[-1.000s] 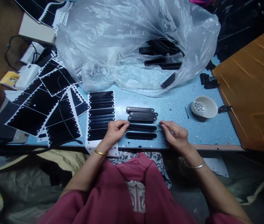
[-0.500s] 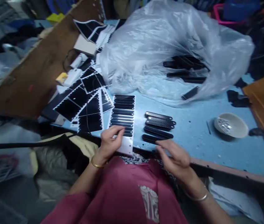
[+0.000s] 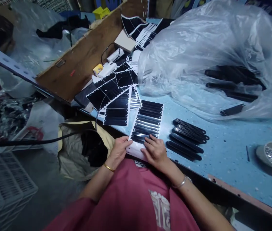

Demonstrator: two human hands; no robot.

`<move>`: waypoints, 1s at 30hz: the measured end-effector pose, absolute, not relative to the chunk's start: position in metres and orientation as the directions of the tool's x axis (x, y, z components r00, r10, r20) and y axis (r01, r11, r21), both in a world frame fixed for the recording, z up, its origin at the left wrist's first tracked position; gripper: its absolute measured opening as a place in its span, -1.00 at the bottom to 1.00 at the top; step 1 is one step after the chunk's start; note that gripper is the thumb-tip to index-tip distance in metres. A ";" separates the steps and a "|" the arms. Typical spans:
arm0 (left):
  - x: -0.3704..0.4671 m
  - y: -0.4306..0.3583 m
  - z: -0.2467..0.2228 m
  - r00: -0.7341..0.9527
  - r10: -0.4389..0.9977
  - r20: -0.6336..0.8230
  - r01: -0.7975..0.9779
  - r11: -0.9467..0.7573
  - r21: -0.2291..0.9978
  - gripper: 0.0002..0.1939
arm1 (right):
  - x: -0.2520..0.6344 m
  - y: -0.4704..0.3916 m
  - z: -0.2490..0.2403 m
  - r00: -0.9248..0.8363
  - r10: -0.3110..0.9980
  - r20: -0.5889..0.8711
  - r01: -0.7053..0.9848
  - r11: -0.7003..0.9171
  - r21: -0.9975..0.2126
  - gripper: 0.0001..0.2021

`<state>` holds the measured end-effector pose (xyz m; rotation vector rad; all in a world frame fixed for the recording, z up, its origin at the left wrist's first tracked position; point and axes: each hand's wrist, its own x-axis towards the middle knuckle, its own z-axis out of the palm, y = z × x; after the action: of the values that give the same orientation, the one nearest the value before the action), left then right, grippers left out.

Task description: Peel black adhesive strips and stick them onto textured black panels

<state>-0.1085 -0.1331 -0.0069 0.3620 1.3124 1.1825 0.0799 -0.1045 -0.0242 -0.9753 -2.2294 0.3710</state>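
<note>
My left hand [image 3: 120, 149] pinches the lower left corner of a white backing sheet [image 3: 136, 150] that carries rows of black rounded strips [image 3: 148, 119], apparently stickers. My right hand [image 3: 156, 150] rests on the sheet's lower part, fingertips on the lowest strips and thumb apart from them; nothing shows in its grasp. To the right of it lies a small group of long black pieces with rounded ends: the farther ones have a patterned face [image 3: 189, 131], the nearer ones a plain dark face [image 3: 183, 150].
More black sticker sheets [image 3: 116, 116] overlap at the left, by a wooden board [image 3: 78, 64]. A large clear plastic bag [image 3: 198, 41] holding black pieces [image 3: 237, 80] covers the back. A white bowl [image 3: 262, 154] with small shiny bits stands right. An open sack [image 3: 66, 160] is below the table edge.
My right hand has moved left from the loose black pieces onto the sheet. My left hand has come down to the sheet's lower corner. The camera view has turned left.
</note>
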 end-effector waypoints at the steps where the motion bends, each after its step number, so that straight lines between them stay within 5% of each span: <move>1: -0.107 -0.134 -0.003 -0.142 0.825 -0.547 -0.478 0.427 0.768 -0.72 | 0.082 -0.106 -0.023 -0.468 0.744 0.477 0.534 0.669 -0.517 -0.79; 10: -0.091 -0.120 0.018 -0.076 0.899 -0.432 -0.423 0.363 0.830 -0.84 | 0.076 -0.081 -0.022 -0.403 0.850 0.340 0.321 0.479 -0.817 -0.83; 15: -0.090 -0.113 0.022 -0.008 0.904 -0.428 -0.406 0.388 0.827 -0.83 | 0.078 -0.079 -0.016 -0.399 0.903 0.156 0.072 0.201 -0.977 -0.87; 20: -0.102 -0.114 0.010 -0.113 0.877 -0.466 -0.311 0.415 0.855 -0.76 | 0.075 -0.072 -0.002 -0.175 0.976 -0.130 -0.113 -0.151 -0.982 -0.80; 24: -0.119 -0.117 -0.004 -0.297 0.890 -0.346 0.014 0.366 0.931 -0.66 | 0.101 -0.054 0.030 0.057 0.987 -0.151 -0.340 -0.123 -0.932 -0.73; 28: -0.119 -0.116 0.009 -0.419 0.904 0.090 0.509 0.151 0.848 -0.69 | 0.139 -0.057 0.056 0.162 0.973 0.162 0.041 0.158 -0.987 -0.81; 30: -0.105 -0.113 0.024 -0.341 0.930 0.138 0.522 0.065 0.851 -0.73 | 0.148 -0.067 0.057 0.004 0.941 0.338 0.312 0.320 -0.895 -0.86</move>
<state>-0.1048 -0.1128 0.0236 1.4420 1.8998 1.2045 0.1480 -0.0674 0.0571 -1.1907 -1.5282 0.7465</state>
